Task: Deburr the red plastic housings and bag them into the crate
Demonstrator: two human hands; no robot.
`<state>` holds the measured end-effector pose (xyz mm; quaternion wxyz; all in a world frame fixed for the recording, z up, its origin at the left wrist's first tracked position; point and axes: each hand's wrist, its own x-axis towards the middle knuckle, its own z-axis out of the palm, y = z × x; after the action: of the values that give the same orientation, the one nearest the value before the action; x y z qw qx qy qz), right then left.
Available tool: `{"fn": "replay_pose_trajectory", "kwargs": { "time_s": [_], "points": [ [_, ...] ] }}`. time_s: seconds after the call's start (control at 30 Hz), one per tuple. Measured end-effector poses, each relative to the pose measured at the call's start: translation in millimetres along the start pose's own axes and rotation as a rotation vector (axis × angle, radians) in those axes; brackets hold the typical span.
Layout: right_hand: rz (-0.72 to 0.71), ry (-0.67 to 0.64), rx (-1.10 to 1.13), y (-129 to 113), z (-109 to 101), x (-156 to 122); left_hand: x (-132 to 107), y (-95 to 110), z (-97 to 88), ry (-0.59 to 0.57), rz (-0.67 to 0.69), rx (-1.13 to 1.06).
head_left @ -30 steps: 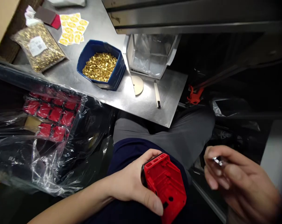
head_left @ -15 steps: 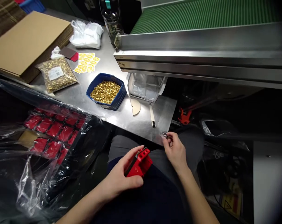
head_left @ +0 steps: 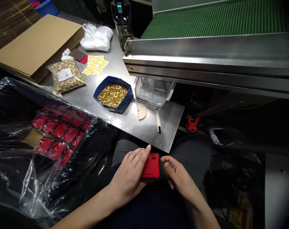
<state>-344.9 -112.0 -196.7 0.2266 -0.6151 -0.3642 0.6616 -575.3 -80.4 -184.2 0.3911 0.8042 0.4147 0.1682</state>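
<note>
A red plastic housing (head_left: 151, 166) rests over my lap, held from the left by my left hand (head_left: 130, 174), whose fingers curl over its top edge. My right hand (head_left: 176, 173) meets the housing's dark right end, fingers pinched together there. A small metal piece seen in those fingers earlier is hidden at this moment. On the steel table (head_left: 146, 127) just beyond stands a blue bin (head_left: 113, 94) full of small brass parts.
A plastic-lined crate (head_left: 56, 133) of more red housings sits at my left. On the table lie a bag of brass parts (head_left: 66, 75), yellow stickers (head_left: 95, 64), a round disc (head_left: 141, 111) and a thin tool (head_left: 158, 120). A green conveyor (head_left: 216, 22) runs behind.
My right hand came down from the table edge to the housing's right end. My left hand turned the housing so its flat red face is up. The view shifted slightly.
</note>
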Motion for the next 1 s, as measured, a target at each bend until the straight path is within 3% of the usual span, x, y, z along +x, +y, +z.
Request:
{"fn": "replay_pose_trajectory", "kwargs": {
  "time_s": [0.1, 0.2, 0.27, 0.37, 0.43, 0.53, 0.67, 0.77, 0.9, 1.0],
  "points": [
    [-0.01, -0.187, 0.158, -8.8, 9.4, -4.2, 2.2, -0.4, -2.8, 0.0, 0.061, -0.01],
    [-0.021, -0.186, 0.234, -12.8, 11.0, -5.2, 3.0, -1.1, -10.5, 0.01, 0.071, -0.106],
    [-0.021, -0.155, 0.315, -12.4, 9.2, -4.3, 2.9, -4.1, -15.6, 0.057, 0.0, -0.262],
    [-0.051, -0.077, 0.44, -11.7, 9.0, 0.6, 2.9, -12.6, -15.3, 0.126, -0.223, -0.764],
    [-0.083, -0.009, 0.474, -12.8, 15.8, 6.1, 3.8, -17.6, -8.6, 0.1, -0.344, -1.194],
    [-0.11, 0.056, 0.458, -13.8, 39.0, 15.0, 8.1, -18.7, 4.6, 0.089, -0.373, -1.56],
    [-0.115, -0.02, 0.302, -8.9, 67.4, 24.4, 16.8, -17.8, 10.7, 0.243, -0.317, -1.7],
    [-0.127, -0.07, 0.068, -6.9, 64.8, 33.3, 18.4, -28.7, 4.6, 0.27, -0.332, -1.8],
    [-0.169, 0.141, -0.327, -18.4, 48.9, 57.7, 10.2, -52.7, -5.2, 0.312, -0.386, -1.818],
    [-0.204, 0.289, -0.615, -38.9, 48.8, 81.6, -0.2, -64.0, -8.3, 0.289, -0.436, -1.852]
  ]
}}
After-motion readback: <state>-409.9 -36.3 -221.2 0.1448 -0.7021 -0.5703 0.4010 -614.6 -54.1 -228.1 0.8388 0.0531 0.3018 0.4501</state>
